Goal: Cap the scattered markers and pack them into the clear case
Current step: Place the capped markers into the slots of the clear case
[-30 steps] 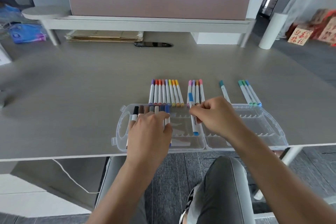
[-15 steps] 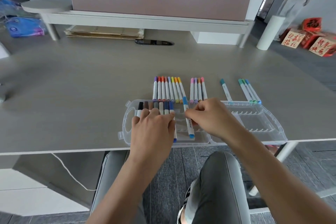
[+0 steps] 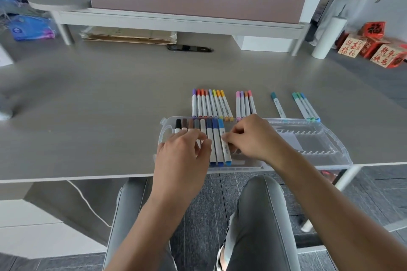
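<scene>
Our left hand (image 3: 185, 149) lies flat on the markers in the clear case (image 3: 330, 154) while our right hand (image 3: 253, 136) apparently pinches the light-blue marker (image 3: 224, 145).

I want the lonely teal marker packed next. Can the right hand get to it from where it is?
Probably yes. The teal marker lies alone on the desk just beyond the clear case, with nothing on or against it. The right hand would first have to let go of the light blue marker.

Both forearms are bare all the way down to the left hand (image 3: 184, 154) and right hand (image 3: 253, 138), so no sleeves, watch or rings visible. The person wears plain grey trousers (image 3: 262, 222), slightly creased around the knees.
</scene>
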A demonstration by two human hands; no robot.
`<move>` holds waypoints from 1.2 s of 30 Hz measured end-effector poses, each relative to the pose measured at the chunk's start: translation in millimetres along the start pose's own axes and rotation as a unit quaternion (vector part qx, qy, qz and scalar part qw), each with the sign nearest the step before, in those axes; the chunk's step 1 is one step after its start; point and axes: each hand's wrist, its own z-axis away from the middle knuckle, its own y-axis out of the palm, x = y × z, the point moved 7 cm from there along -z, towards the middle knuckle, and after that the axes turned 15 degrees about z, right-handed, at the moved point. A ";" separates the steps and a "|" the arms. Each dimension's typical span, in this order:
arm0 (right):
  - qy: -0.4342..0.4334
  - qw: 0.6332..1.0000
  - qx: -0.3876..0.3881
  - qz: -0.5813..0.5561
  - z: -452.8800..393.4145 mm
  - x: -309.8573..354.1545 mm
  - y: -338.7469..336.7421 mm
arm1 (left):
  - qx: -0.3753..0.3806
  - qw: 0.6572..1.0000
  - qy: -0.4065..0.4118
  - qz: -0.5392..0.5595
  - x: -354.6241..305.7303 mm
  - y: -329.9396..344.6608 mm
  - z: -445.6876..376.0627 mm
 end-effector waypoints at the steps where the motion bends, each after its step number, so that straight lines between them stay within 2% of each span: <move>1: -0.002 1.000 0.001 -0.003 0.1 0.1 0.0 | 0.002 1.000 -0.002 0.002 0.3 0.3 0.5; 13: -0.014 0.999 -0.011 0.040 0.6 0.1 -1.9 | 0.001 1.000 -0.009 0.004 0.8 3.4 -5.4; 17: -0.008 0.998 -0.043 0.055 1.9 -0.9 -4.6 | 0.003 1.000 0.002 0.006 -1.3 9.7 -10.2; 20: -0.006 0.996 -0.081 0.020 2.9 -7.9 -12.0 | 0.006 1.000 0.003 0.001 -7.2 17.9 -16.9; 24: 0.039 0.988 -0.139 -0.048 5.7 -56.7 -35.0 | 0.025 1.000 -0.003 0.012 -24.5 39.6 -31.5; 31: 0.137 0.976 -0.158 -0.056 6.4 -173.4 -66.8 | 0.092 0.995 0.002 0.049 -76.4 109.3 -61.9; 36: 0.167 0.970 -0.167 -0.055 -13.2 -230.8 -85.0 | 0.150 0.988 -0.008 0.028 -95.7 171.1 -90.2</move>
